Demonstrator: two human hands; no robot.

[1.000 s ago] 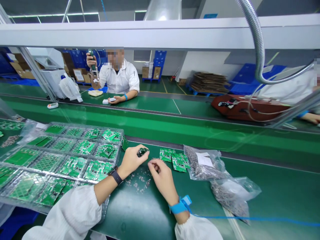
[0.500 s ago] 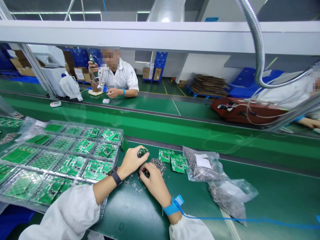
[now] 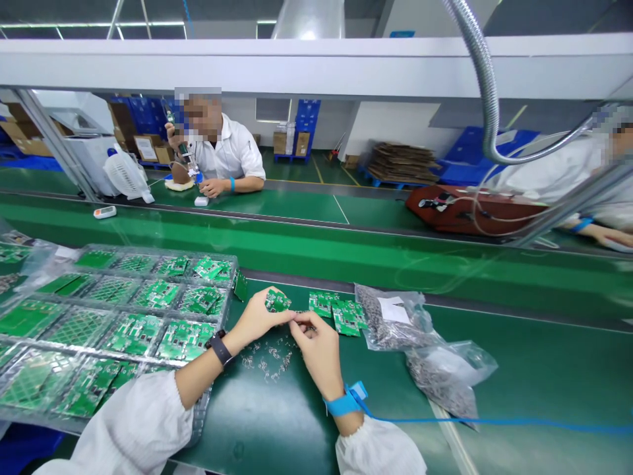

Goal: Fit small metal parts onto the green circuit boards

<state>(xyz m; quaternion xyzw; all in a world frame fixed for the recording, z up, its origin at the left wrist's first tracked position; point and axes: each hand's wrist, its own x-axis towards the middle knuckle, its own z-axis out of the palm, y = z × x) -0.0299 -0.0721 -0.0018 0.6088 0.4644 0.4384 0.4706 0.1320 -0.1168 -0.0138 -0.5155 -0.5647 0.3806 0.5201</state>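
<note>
My left hand (image 3: 261,315) grips a small green circuit board (image 3: 277,301) by its edge, holding it above the bench. The fingertips of my right hand (image 3: 316,340) are pinched together at the board's near corner, touching or almost touching my left thumb. Whatever sits between those right fingertips is too small to make out. Below my hands, small metal parts (image 3: 270,359) lie scattered on the green surface. More green circuit boards (image 3: 349,318) rest just beyond my right hand. A blue wrist strap (image 3: 346,400) with a cord circles my right wrist.
A clear compartment tray (image 3: 141,353) of circuit boards fills the left side. Two plastic bags (image 3: 390,323) of metal parts lie to the right. The strap's blue cord (image 3: 494,420) crosses the bench. Across the line, a person (image 3: 227,155) holds a tool.
My right hand has risen from the loose metal parts to the board in my left hand. The board has tilted so its face shows more. The whole view has shifted slightly.
</note>
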